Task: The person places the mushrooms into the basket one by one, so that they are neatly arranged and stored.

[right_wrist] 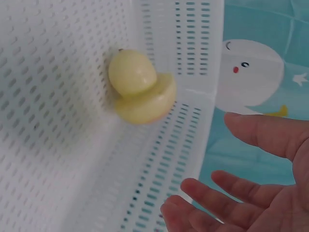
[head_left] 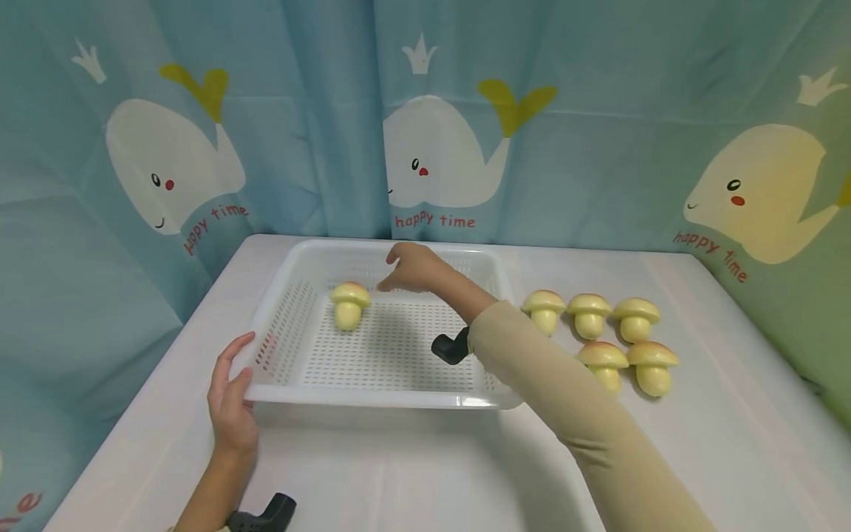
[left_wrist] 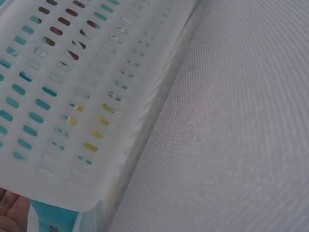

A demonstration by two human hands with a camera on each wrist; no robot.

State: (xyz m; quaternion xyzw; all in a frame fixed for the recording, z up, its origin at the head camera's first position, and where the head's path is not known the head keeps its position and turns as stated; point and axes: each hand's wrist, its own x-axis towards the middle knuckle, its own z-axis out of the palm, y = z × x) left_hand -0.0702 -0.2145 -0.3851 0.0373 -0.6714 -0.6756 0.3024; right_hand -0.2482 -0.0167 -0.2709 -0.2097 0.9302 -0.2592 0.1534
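Note:
One yellow toy mushroom (head_left: 349,305) with a brownish cap stands in the back left part of a white perforated basket (head_left: 372,399). My right hand (head_left: 417,269) is over the basket to the right of that mushroom, fingers apart and holding nothing. In the right wrist view the mushroom (right_wrist: 140,89) lies apart from the spread fingers of my right hand (right_wrist: 241,193). My left hand (head_left: 233,403) grips the basket's front left corner, thumb on the rim. Part of the left hand (left_wrist: 13,211) shows beside the basket wall (left_wrist: 63,193) in the left wrist view.
Several more toy mushrooms (head_left: 635,319) stand in two rows on the white table (head_left: 718,443), right of the basket; my right sleeve (head_left: 565,391) passes in front of some. A blue curtain (head_left: 319,148) with whale prints hangs behind the table.

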